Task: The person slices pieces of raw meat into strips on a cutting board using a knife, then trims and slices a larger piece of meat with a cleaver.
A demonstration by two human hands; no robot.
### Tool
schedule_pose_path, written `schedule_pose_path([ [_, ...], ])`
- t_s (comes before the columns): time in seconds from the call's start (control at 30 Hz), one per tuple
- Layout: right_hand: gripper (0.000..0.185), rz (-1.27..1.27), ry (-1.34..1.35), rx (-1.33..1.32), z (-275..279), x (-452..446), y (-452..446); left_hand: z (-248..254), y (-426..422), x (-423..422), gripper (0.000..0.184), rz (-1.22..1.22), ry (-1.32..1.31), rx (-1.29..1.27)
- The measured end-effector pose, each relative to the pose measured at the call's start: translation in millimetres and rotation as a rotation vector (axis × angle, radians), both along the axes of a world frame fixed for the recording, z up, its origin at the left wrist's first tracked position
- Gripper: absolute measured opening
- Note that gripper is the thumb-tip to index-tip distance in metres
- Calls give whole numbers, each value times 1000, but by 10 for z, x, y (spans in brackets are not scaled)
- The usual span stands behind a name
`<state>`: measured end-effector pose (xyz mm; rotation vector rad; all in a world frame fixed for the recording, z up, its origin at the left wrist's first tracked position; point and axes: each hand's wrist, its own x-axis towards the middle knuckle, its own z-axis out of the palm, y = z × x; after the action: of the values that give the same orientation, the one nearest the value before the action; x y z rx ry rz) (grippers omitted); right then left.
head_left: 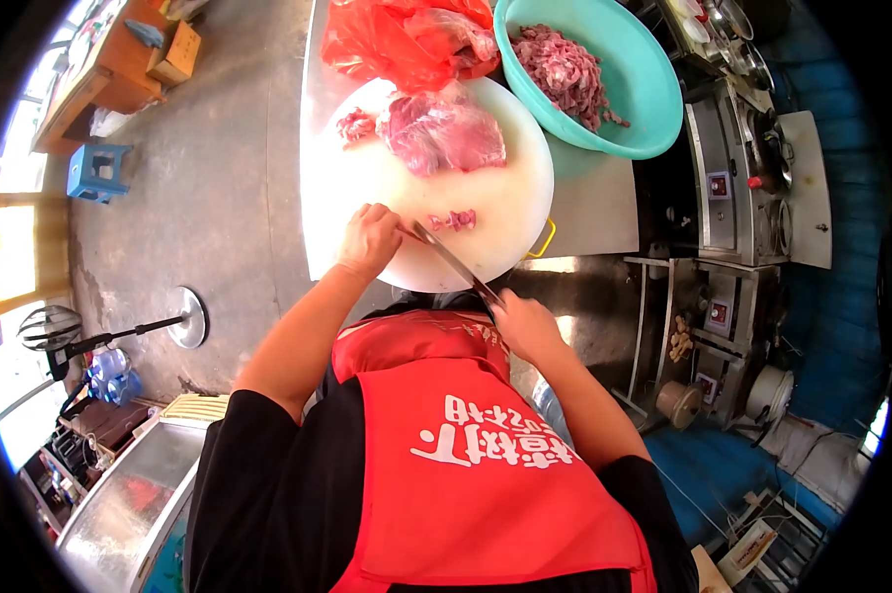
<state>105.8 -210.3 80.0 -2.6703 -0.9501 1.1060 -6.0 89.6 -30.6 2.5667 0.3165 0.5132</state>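
Observation:
My right hand (527,324) is wrapped round the handle of a knife (453,261), whose blade points up and left over the round white cutting board (520,138). At the blade's tip, my left hand (371,240) pinches a thin strip of red meat (407,232) against the board. Several small cut pieces of meat (455,220) lie just beyond the blade. A large raw chunk of meat (446,133) rests farther back on the board, with a smaller scrap (355,126) to its left.
Behind the board sits a red plastic bag (387,44) with more meat in it. A turquoise basin (644,94) of cut meat (563,74) stands at the back right. A yellow handle (545,240) juts from the board's right edge. Stoves (723,178) are farther right; a blue stool (97,172) is left.

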Motion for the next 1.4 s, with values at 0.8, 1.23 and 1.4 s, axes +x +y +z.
schedule_pose_path([
  [0.8, 23, -1039, 1011, 577, -770, -8, -478, 257, -861, 613, 53, 58, 222, -585],
  [1.23, 17, -946, 111, 918, 842, 756, -282, 2001, -822, 2690, 35, -77, -703, -335],
  [1.4, 20, -1113, 131, 1070, 938, 935, -410, 1451, -490, 3763, 36, -33, -553, -416],
])
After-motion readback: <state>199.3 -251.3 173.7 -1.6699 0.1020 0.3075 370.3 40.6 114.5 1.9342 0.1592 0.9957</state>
